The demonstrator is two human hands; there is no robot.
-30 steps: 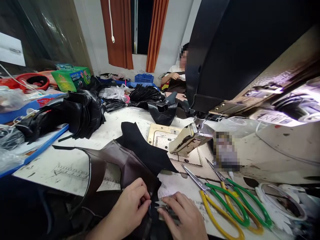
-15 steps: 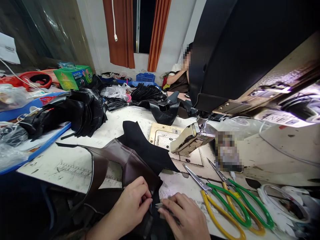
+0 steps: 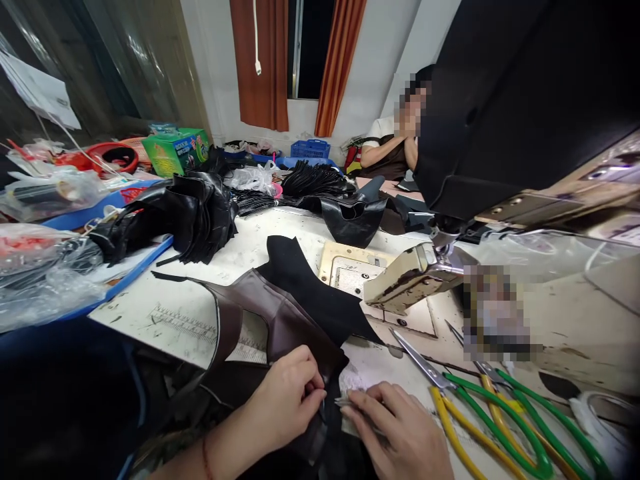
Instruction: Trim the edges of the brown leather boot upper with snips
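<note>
A dark brown leather piece [image 3: 295, 327] with black lining lies at the front of the white table. My left hand [image 3: 287, 393] is closed on its near edge, thumb and forefinger pinched together. Just to the right, my right hand [image 3: 400, 427] grips small thread snips [image 3: 343, 402], whose pointed metal tips face the left fingers. Most of the snips is hidden in the palm. A flat black piece [image 3: 310, 287] extends behind the brown leather, towards the sewing machine's arm [image 3: 410, 280].
Two pairs of large scissors with green and yellow handles [image 3: 500, 413] lie on the right. The machine head [image 3: 500, 113] overhangs the upper right. Stacked black leather pieces [image 3: 200, 220] stand at left. A person [image 3: 387, 150] sits across the table.
My view has swung left, so everything sits further right in the picture. Both hands keep about the same place on the leather, with the snips' tips still close to the left fingers.
</note>
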